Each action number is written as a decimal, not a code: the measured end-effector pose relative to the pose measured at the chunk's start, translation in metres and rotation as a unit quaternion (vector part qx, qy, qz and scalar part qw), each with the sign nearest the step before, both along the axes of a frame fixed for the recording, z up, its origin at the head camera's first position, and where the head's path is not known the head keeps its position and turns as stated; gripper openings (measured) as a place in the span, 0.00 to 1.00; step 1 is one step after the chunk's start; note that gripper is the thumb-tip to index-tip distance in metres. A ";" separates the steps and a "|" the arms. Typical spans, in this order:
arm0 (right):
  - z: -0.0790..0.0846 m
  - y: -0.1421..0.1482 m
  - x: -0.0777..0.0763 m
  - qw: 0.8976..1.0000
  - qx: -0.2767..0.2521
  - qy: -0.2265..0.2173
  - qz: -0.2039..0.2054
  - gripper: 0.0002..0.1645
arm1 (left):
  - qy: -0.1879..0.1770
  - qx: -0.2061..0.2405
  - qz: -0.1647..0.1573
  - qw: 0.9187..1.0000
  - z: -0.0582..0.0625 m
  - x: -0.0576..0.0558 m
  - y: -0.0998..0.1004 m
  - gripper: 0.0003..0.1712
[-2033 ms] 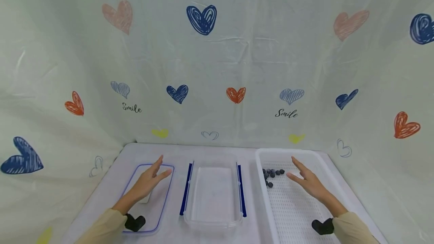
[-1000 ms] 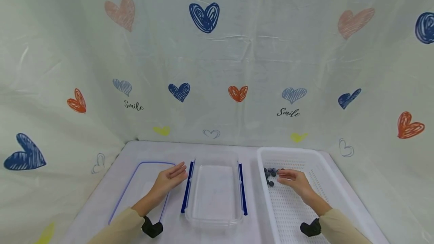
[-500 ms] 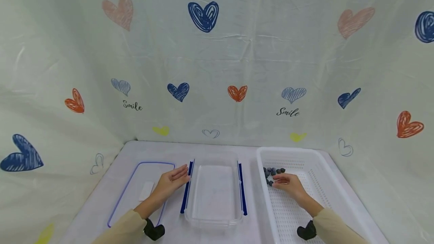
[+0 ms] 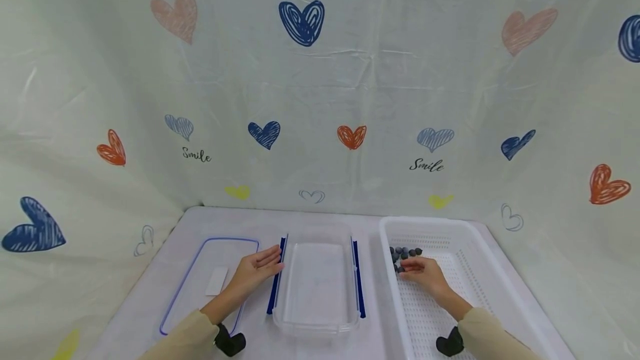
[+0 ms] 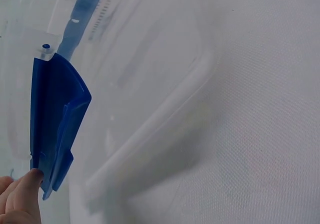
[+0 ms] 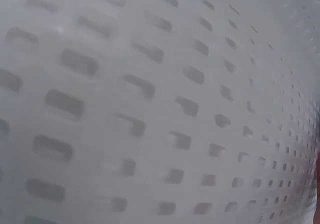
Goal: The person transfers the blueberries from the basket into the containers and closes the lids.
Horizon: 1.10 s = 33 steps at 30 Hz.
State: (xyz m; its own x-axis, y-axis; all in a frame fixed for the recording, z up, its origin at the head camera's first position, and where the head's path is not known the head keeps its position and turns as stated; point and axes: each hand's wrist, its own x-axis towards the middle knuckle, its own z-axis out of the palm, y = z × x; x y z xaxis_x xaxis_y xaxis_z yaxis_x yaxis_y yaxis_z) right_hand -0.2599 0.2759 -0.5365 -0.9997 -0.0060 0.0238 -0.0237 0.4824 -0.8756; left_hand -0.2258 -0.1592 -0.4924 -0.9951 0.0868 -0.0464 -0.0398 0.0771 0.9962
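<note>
A clear plastic food container [image 4: 317,282] with blue side latches stands in the middle of the table in the head view. My left hand [image 4: 255,274] is at its left side, fingers extended. In the left wrist view, a fingertip touches the lower end of a blue latch [image 5: 57,119], which hangs folded out. At right, my right hand [image 4: 425,278] reaches into a white perforated basket [image 4: 435,321]. Its thumb and fingers pinch at a dark blueberry [image 4: 400,269], partly hidden by them. Several more blueberries [image 4: 405,253] lie just beyond. The right wrist view shows mainly the basket's slotted surface.
A clear lid with a blue seal [image 4: 187,276] lies on the table at left, partly under my left forearm. A small white rectangle [image 4: 217,281] shows on it. A curtain with printed hearts [image 4: 320,99] hangs behind the table [image 4: 370,271].
My left hand has moved right from above the lid to the container's left latch. My right hand has come down and left to the blueberries, its thumb and fingers drawing together.
</note>
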 end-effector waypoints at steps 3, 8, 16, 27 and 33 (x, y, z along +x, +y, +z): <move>-0.001 -0.001 -0.001 1.000 0.002 0.006 0.001 0.21 | 0.004 0.007 -0.007 1.000 -0.001 0.000 0.001 0.34; -0.005 -0.001 -0.003 1.000 0.008 0.010 0.005 0.18 | 0.017 0.001 -0.021 1.000 -0.002 0.001 0.003 0.33; -0.003 -0.001 -0.002 1.000 0.018 0.016 0.008 0.16 | 0.028 -0.025 -0.020 0.999 -0.001 0.003 0.005 0.34; 0.001 -0.001 0.001 0.999 0.028 0.008 -0.014 0.17 | 0.044 -0.025 -0.028 0.998 -0.004 0.005 0.005 0.32; 0.009 -0.002 0.002 1.000 0.025 0.002 -0.007 0.19 | 0.049 -0.037 -0.024 0.998 -0.005 0.007 0.005 0.33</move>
